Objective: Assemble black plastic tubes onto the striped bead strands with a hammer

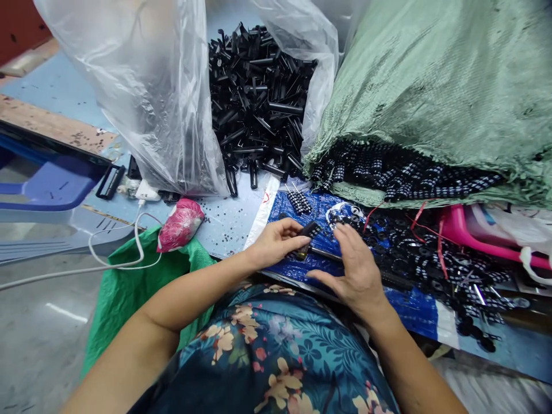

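Observation:
My left hand (280,241) pinches a small black part (311,229) between thumb and fingers above the blue plastic sheet (282,265). To its right, my right hand (356,267) is open, thumb and fingers spread, holding nothing. A dark rod-like tool (325,253) lies between the two hands, its left end near my left fingertips; whether that hand touches it is unclear. Just beyond my left hand, black checkered pieces with metal pins (299,200) rest on the sheet.
Black tubular parts (259,98) fill a clear plastic bag (168,103) at the back. A green woven sack (431,86) spills checkered pieces at right. Black discs (425,253) lie near a pink basket (459,230). A pink bundle (181,224) and white cable (138,238) are at left.

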A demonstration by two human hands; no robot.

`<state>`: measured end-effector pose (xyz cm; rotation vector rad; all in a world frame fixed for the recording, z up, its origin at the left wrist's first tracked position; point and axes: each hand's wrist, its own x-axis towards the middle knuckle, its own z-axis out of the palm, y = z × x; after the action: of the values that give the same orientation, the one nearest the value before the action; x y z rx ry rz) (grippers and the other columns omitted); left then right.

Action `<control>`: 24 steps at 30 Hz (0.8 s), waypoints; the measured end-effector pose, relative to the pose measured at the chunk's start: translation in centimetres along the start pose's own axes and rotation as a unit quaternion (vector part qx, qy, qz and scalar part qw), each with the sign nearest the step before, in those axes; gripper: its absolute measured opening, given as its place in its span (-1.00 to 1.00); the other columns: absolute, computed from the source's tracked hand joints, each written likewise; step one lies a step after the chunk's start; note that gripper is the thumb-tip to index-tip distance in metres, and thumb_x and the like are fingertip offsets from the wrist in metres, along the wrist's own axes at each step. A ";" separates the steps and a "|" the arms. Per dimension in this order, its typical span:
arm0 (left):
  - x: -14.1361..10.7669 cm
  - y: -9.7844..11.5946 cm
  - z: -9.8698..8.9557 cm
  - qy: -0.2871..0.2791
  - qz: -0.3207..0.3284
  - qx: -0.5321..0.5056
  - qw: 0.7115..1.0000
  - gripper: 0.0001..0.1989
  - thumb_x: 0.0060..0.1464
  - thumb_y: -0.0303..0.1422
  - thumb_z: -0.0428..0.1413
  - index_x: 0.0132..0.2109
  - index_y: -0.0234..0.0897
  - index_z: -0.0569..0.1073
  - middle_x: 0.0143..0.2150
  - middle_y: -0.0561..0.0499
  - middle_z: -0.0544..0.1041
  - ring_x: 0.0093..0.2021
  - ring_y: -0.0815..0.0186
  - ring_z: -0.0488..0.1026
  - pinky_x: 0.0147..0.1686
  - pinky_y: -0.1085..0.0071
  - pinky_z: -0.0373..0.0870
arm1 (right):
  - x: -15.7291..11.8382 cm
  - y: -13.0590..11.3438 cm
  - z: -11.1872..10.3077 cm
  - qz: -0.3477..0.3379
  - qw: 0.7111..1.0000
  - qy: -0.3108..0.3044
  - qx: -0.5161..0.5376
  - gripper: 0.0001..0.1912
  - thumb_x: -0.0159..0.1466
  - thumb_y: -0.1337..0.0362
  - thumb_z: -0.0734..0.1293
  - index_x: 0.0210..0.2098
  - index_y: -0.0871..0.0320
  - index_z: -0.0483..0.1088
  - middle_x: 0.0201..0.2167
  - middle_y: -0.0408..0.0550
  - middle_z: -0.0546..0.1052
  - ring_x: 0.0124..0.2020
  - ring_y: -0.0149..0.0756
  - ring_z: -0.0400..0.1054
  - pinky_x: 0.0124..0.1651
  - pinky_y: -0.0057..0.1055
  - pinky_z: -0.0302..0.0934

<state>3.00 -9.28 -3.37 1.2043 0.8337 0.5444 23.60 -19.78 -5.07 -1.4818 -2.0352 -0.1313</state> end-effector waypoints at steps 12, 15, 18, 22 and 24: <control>1.1 0.6 -5.7 -0.037 -0.004 0.439 0.898 -0.72 -0.08 -0.17 0.36 -0.30 -0.25 0.53 -0.52 0.14 0.38 -0.49 0.36 0.27 -0.42 0.42 0.07 | 0.6 -0.8 0.1 0.052 0.996 0.061 -0.042 -0.73 0.41 0.33 0.22 0.07 0.08 0.39 -0.23 0.03 0.60 -0.28 -0.20 0.50 -0.21 -0.31 0.38; 1.5 0.7 -5.6 -0.034 -0.009 0.428 0.903 -0.71 -0.09 -0.19 0.36 -0.33 -0.26 0.48 -0.53 0.16 0.35 -0.50 0.38 0.23 -0.43 0.42 0.02 | 2.1 -1.5 0.9 0.001 0.996 -0.019 -0.087 -0.76 0.42 0.30 0.23 0.04 0.14 0.42 -0.35 -0.01 0.59 -0.37 -0.24 0.47 -0.27 -0.34 0.36; 1.8 0.7 -5.8 -0.040 -0.003 0.433 0.901 -0.67 -0.12 -0.18 0.37 -0.34 -0.26 0.44 -0.50 0.16 0.36 -0.48 0.38 0.22 -0.43 0.43 0.00 | 2.7 -1.8 1.0 -0.025 0.996 -0.026 -0.077 -0.73 0.41 0.31 0.26 0.08 0.16 0.40 -0.33 0.00 0.60 -0.36 -0.25 0.48 -0.24 -0.35 0.36; 2.9 0.6 -6.2 -0.067 -0.023 0.446 0.892 -0.61 -0.19 -0.16 0.39 -0.40 -0.25 0.38 -0.52 0.16 0.34 -0.49 0.38 0.20 -0.45 0.43 0.00 | 2.9 -2.8 0.7 -0.060 0.997 0.055 0.015 -0.66 0.42 0.30 0.23 0.17 0.09 0.34 -0.20 0.02 0.62 -0.26 -0.23 0.51 -0.18 -0.33 0.39; 3.6 0.6 -6.0 -0.077 -0.039 0.454 0.887 -0.58 -0.23 -0.14 0.40 -0.43 -0.24 0.34 -0.52 0.16 0.32 -0.49 0.39 0.19 -0.46 0.43 0.01 | 2.9 -3.4 1.2 -0.091 0.995 0.014 0.021 -0.71 0.43 0.30 0.22 0.11 0.12 0.39 -0.32 -0.01 0.59 -0.36 -0.27 0.47 -0.27 -0.35 0.35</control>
<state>0.35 -2.91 -4.56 2.0229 1.0305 -0.0562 19.49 -18.12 -3.62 -1.2594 -2.1354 -0.1800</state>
